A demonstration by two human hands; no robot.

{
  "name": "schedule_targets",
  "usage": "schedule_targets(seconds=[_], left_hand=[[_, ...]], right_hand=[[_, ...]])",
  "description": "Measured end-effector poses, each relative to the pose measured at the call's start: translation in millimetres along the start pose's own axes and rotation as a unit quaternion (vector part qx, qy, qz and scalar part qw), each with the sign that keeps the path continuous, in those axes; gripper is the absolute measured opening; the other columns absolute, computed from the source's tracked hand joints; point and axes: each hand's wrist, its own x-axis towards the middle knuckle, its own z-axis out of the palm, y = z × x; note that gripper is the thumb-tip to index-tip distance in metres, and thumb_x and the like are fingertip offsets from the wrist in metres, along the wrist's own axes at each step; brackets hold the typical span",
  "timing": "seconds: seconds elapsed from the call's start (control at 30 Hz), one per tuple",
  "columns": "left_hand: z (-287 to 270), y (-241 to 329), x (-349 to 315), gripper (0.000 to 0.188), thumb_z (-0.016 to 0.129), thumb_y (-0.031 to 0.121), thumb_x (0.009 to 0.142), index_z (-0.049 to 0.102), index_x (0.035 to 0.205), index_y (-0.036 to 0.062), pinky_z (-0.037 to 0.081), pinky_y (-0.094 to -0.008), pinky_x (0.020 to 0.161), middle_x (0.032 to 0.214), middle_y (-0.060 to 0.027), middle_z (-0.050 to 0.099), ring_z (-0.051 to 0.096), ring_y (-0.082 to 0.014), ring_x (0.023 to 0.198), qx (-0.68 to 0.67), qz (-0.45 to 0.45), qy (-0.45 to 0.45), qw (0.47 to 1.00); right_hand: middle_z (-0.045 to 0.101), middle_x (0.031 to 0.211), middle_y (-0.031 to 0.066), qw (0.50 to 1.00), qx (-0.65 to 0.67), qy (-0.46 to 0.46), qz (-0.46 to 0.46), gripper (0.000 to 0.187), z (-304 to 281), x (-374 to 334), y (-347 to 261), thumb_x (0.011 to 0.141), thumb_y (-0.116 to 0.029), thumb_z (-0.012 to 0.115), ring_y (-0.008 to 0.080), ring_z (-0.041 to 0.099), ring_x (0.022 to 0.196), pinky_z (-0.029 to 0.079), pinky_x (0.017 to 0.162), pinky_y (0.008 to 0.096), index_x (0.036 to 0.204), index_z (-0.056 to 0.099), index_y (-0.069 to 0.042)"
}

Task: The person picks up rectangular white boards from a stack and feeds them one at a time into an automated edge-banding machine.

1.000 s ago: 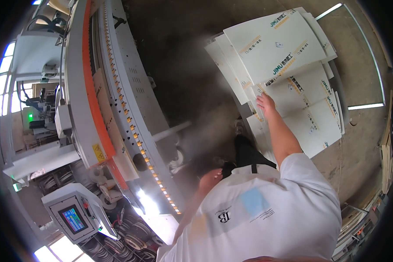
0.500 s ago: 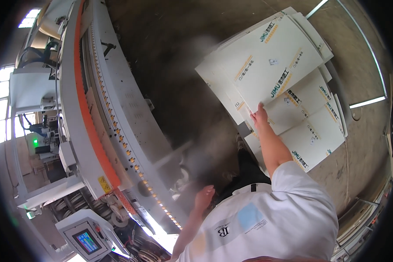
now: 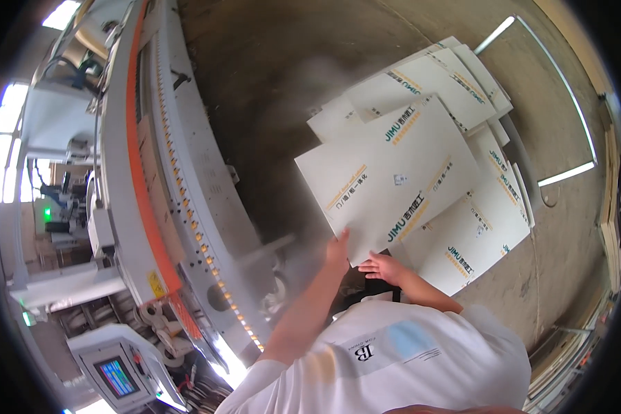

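Note:
A white rectangular panel [image 3: 366, 152] with green and orange print lies slanted across other panels, its near corner close to my body. My left hand [image 3: 339, 252] is closed on the panel's left edge near that corner, thumb on top; its other fingers are hidden below. Beside the same corner is my right hand [image 3: 386, 268], its fingers stretched out and apart at the panel's near edge. Whether those fingertips touch the panel I cannot tell. Under and beyond it rests a stack of similar white panels [image 3: 490, 238], fanned unevenly.
Along the left runs a long grey machine [image 3: 217, 200] with an orange strip [image 3: 134, 124] and a row of yellowish rollers. A control box with a lit screen [image 3: 117, 377] stands at lower left. White lines mark the floor at right, near boards leaning by the wall [image 3: 610, 200].
The top panel has slid toward me and turned, uncovering panels behind it. My left hand has come up onto its edge. My right hand has drawn back toward my body.

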Motion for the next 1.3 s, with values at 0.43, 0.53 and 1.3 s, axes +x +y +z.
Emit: schedule_targets(seconds=[0.43,0.53,1.3], left_hand=[[-113,-103,-152,0.052,0.067,0.048,0.089,0.066,0.085,-0.0045,0.047,-0.0424,0.071,0.075,-0.0158,0.064,0.059,-0.0271,0.071,0.059,0.018,0.34,0.938],[-126,-131,-202,0.044,0.07,0.041,0.088,0.066,0.081,-0.0019,0.048,-0.0369,0.068,0.075,-0.011,0.066,0.06,-0.0181,0.07,-0.034,0.024,0.391,0.919],[-118,-414,-367,0.042,0.052,0.034,0.1,0.062,0.116,-0.0037,0.051,-0.0415,0.084,0.107,-0.0146,0.067,0.064,-0.0266,0.094,-0.527,0.026,0.542,0.654]], right_hand=[[0.066,0.116,0.0036,0.92,0.206,0.318,-0.098,0.054,-109,-31,-2,0.089,-0.06,0.052,0.026,0.063,0.108,0.053,0.091,0.044,0.121,0.061,-0.017],[0.067,0.113,0.0036,0.941,0.147,0.297,-0.067,0.053,-78,-37,13,0.089,-0.059,0.052,0.0263,0.065,0.101,0.055,0.084,0.0437,0.12,0.062,-0.017],[0.07,0.095,0.009,0.788,-0.613,-0.057,0.0,0.036,181,32,84,0.093,-0.035,0.061,0.0179,0.068,0.079,0.053,0.066,0.031,0.106,0.063,-0.002]])
